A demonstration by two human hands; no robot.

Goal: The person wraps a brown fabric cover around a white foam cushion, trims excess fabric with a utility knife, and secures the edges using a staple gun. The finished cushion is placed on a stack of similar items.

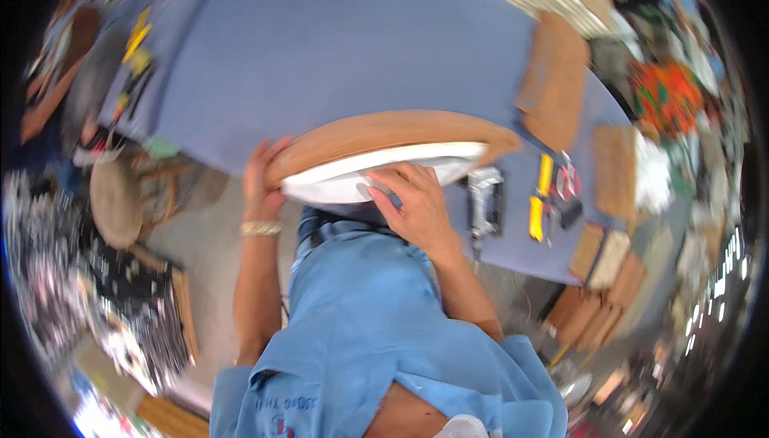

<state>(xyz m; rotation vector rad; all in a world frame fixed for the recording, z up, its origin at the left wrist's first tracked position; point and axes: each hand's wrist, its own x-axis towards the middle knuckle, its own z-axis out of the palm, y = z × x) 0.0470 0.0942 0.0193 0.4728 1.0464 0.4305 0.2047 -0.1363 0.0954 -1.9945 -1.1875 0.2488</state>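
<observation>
A long curved piece with a brown outer face [384, 127] and a white inner layer [336, 183] is held up at the table's near edge, in front of my body. My left hand [263, 177] is closed round its left end, thumb on the near side. Against the white layer rests my right hand [412, 201], its fingers bent and the thumb apart from the forefinger. Motion blur hides the finer detail of the piece. Just right of it lies a grey metal tool [483, 201], its kind unclear.
A blue-covered table [320, 45] spreads ahead. On its right lie brown panels [555, 77], a yellow-handled tool [541, 197] and red-handled scissors [567, 183]. More yellow tools [138, 37] are at the far left. A round stool [116, 201] stands left, and a person's arm [52, 101] shows beyond.
</observation>
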